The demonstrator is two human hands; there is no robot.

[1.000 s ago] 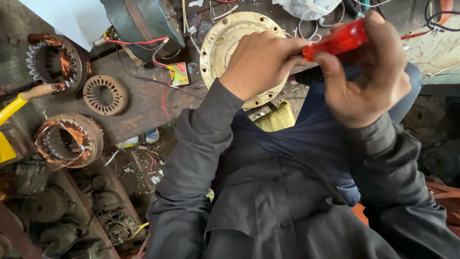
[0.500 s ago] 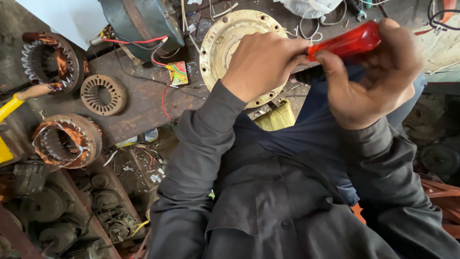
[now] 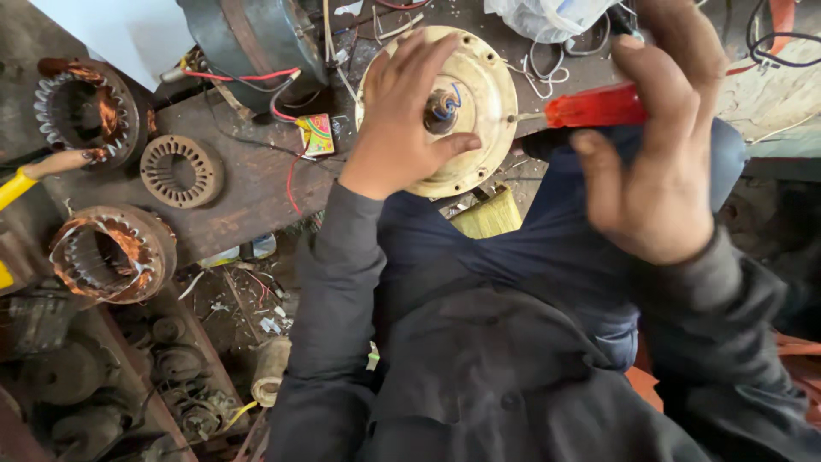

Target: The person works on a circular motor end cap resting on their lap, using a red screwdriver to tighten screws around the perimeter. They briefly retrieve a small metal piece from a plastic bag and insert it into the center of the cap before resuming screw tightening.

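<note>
We looked down from our head camera at a cluttered workbench of dark, worn wood. Our left hand lay flat on a round cream metal cover, fingers spread across its left half, steadying it rather than gripping it. The cover sat at the bench's near edge, just above our lap, with a small hub and blue wires at its centre.

Our right hand was curled around a red screwdriver, fingers wrapped over the handle and thumb below it. The thin shaft pointed left and its tip met the cover's right rim (we could not tell whether it sat in a screw).

To the left lay three stators: one with copper windings at the far corner, a bare ring beside it, and another wound one nearer us. A yellow-handled tool reached in from the left edge. A grey motor housing stood behind the cover, with red wires trailing from it. A clear plastic bag lay at the top.
</note>
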